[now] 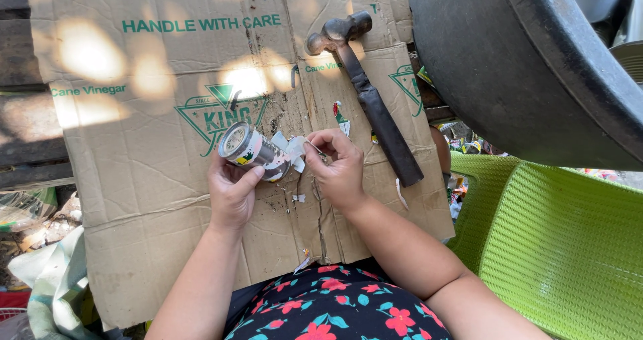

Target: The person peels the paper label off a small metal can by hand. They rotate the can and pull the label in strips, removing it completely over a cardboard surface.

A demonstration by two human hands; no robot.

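We see a silver can (251,150) with a label of white, yellow and green patches. The cardboard (167,199) is brown with green print and a green triangle emblem. The hammer (365,89) is dull grey with a dark handle. The dress (341,306) is black with red flowers and teal leaves. The chair (562,246) is lime green, the tub (516,65) black.

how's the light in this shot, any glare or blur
Head view: dappled sun leaves washed-out patches on the cardboard; the can in the left hand and the right hand sit in even shade, sharp; the hammer is crisp too.
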